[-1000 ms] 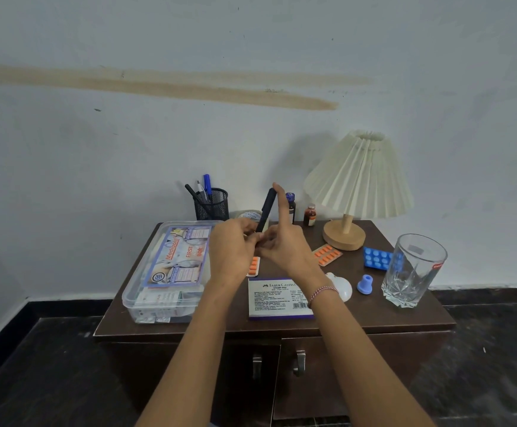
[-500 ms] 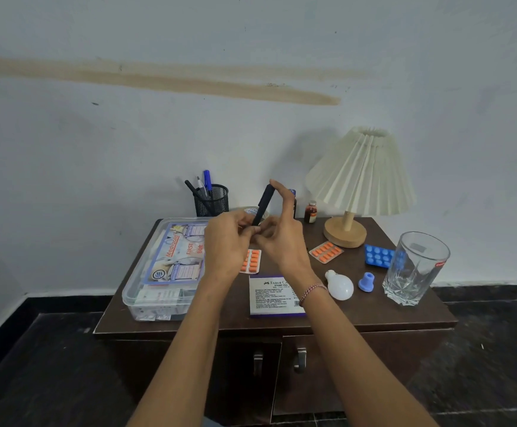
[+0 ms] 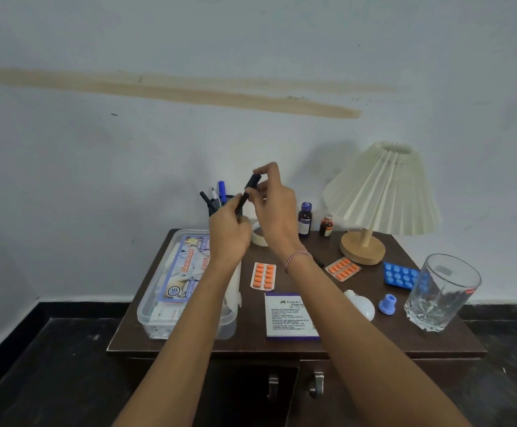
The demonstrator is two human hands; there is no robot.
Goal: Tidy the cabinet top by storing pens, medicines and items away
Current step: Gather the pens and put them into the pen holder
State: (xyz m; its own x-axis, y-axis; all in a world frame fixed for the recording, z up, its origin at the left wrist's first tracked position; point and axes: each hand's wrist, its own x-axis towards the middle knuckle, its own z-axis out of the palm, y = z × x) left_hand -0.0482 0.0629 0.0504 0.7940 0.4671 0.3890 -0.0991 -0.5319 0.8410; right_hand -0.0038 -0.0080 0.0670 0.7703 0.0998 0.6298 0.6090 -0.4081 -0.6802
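A black pen (image 3: pixel 245 197) is held tilted above the back of the dark wooden cabinet top (image 3: pixel 359 334). My left hand (image 3: pixel 229 232) grips its lower end and my right hand (image 3: pixel 274 208) pinches its upper end, near the cap. Just behind them stands a black mesh pen holder (image 3: pixel 220 204) with several pens in it. Two orange pill strips (image 3: pixel 262 275) (image 3: pixel 343 269), a blue pill strip (image 3: pixel 400 275) and two small medicine bottles (image 3: pixel 305 219) (image 3: pixel 326 225) rest on the cabinet top. A clear first-aid box (image 3: pixel 171 288) sits at the left.
A pleated lamp (image 3: pixel 380 192) stands at the back right, a drinking glass (image 3: pixel 442 292) at the right edge. A tape roll (image 3: pixel 258 234), a stamp pad box (image 3: pixel 291 315), a white bulb (image 3: pixel 362 306) and a blue cap (image 3: pixel 387 304) also lie there. Two door handles (image 3: pixel 294 388) are below.
Both hands have lifted the black pen up and back toward the pen holder. The pen has tipped from nearly upright to a slant.
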